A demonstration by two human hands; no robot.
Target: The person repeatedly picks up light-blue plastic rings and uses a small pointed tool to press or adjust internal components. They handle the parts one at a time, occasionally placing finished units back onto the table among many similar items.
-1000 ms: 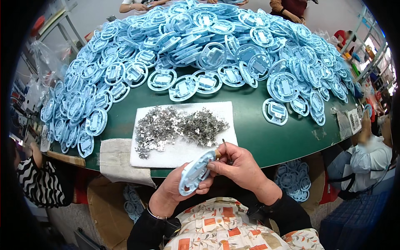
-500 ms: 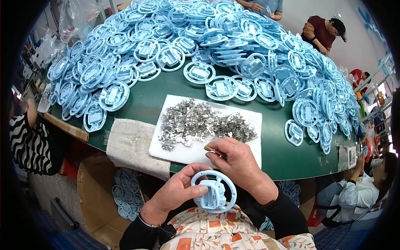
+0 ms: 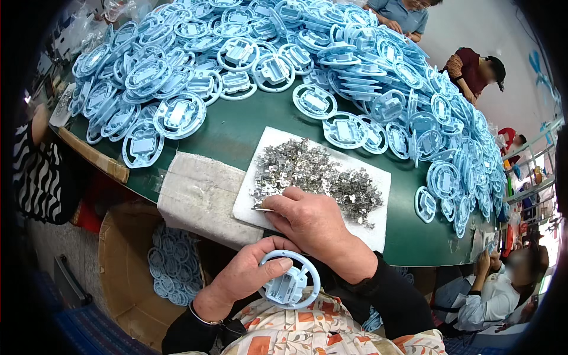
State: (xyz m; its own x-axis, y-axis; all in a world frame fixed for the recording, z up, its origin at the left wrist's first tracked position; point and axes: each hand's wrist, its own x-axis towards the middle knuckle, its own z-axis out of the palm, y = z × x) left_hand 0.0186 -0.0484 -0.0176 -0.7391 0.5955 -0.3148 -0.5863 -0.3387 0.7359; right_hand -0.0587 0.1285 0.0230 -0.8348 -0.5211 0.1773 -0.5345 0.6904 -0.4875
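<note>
Pale-blue plastic up front: the ring part sits clamped in the L hand, thumb on the rim, index curled by the far edge, housing side facing up, just above the patterned apron. Solid hold; best kept steady, w/ the thumb off the housing's recesses. Over to the R hand: fingertips bunched low at the near edge of the metal pcs, thumb & index close together, something thin at the tips, but can't say what it is or if it's truly pinched. Good form here, imo: light touch, one pc at a time, by its edges, orientation checked early; the heap looks tangled, so a rough pull could drag extras off. Under it, white foam sheet, w/ a beige pad on its L side, both on the green table. Further out, a huge heap of blue rings fills the far side; cardboard box lower L holds more.
</note>
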